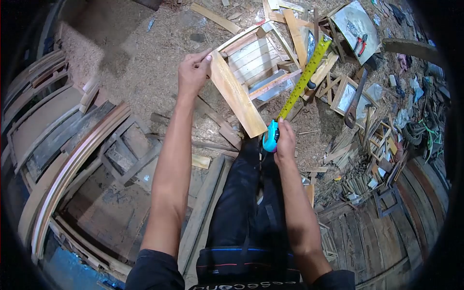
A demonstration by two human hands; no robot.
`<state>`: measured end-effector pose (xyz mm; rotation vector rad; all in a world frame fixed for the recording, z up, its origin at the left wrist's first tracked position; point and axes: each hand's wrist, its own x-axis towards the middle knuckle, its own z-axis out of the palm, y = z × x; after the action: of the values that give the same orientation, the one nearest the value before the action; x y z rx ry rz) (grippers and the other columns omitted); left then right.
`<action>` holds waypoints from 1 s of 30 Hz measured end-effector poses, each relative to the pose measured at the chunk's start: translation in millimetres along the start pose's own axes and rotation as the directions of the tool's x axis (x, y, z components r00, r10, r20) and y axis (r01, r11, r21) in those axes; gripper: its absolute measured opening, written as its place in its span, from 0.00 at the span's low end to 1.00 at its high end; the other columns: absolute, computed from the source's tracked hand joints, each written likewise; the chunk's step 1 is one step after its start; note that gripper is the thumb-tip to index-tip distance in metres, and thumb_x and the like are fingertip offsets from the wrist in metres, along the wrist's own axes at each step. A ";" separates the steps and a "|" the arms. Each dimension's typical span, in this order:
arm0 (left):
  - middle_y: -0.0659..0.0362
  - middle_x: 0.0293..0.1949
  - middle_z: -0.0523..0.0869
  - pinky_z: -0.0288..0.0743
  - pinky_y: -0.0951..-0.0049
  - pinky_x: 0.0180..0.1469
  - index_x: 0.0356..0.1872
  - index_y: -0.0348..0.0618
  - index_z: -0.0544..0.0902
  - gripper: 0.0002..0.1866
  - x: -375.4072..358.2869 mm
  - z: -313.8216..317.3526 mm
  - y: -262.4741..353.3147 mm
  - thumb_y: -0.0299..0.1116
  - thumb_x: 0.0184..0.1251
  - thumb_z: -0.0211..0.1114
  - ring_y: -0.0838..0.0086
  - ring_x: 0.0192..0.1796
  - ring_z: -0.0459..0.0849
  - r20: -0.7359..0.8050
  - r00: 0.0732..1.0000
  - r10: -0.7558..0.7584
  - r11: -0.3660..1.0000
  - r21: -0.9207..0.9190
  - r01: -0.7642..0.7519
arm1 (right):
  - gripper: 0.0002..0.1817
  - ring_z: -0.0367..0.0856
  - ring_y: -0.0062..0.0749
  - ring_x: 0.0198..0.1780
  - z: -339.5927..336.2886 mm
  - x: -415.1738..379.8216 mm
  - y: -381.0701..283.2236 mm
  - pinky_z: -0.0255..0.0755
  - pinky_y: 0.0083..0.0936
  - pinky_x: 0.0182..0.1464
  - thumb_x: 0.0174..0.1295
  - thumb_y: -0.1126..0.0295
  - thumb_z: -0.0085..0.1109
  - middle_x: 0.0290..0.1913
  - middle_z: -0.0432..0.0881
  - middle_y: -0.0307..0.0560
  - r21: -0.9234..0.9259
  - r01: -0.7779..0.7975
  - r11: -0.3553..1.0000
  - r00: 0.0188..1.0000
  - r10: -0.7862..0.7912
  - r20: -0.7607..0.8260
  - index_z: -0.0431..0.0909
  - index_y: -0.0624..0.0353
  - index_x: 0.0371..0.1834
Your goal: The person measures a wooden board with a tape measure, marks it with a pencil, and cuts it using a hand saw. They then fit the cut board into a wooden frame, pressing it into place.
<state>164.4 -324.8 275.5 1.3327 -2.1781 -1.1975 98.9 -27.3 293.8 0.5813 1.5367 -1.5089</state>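
Observation:
A light wooden board slants across the middle of the head view, its upper end pinched by my left hand. Fingers of my right hand are wrapped round a turquoise tape measure. The yellow blade of the tape extends from the case up and to the right, apart from the board. Beyond the board lies a wooden frame with slats, and a grey-blue panel rests at its near side.
A handsaw leans over a small framed pane at the right. Red-handled pliers lie on a box-like stool. Curved planks and an old frame are stacked at left. Wood scraps and tangled cables lie at right.

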 end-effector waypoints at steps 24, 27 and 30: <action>0.57 0.44 0.87 0.83 0.74 0.42 0.60 0.32 0.79 0.16 -147.9 42.0 114.4 0.27 0.76 0.60 0.77 0.43 0.86 0.329 0.877 -0.349 0.692 -0.540 0.478 | 0.16 0.69 0.11 0.26 -133.2 -66.4 -109.4 0.64 0.16 0.28 0.77 0.59 0.55 0.28 0.76 0.28 -0.041 0.187 0.981 0.976 -0.191 -0.108 0.84 0.60 0.47; 0.55 0.46 0.88 0.81 0.74 0.51 0.58 0.31 0.78 0.16 -154.0 72.6 141.8 0.25 0.74 0.62 0.76 0.46 0.86 0.337 0.940 -0.047 0.940 -0.302 0.156 | 0.16 0.71 0.12 0.26 -173.7 -66.9 -115.7 0.65 0.16 0.27 0.77 0.58 0.55 0.28 0.77 0.29 -0.011 0.171 0.985 0.968 -0.170 -0.186 0.84 0.59 0.45; 0.46 0.50 0.86 0.80 0.68 0.55 0.61 0.31 0.77 0.21 -153.9 112.1 180.4 0.26 0.70 0.66 0.64 0.51 0.87 0.444 0.895 0.034 0.996 -0.092 0.008 | 0.15 0.73 0.14 0.24 -212.1 -64.5 -130.1 0.68 0.18 0.27 0.77 0.59 0.55 0.28 0.77 0.31 0.049 0.158 0.986 0.959 -0.141 -0.246 0.84 0.59 0.44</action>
<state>68.1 -101.3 373.3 1.0811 -2.3857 -1.7155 -30.9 171.7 391.8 0.7251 1.7533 -1.6590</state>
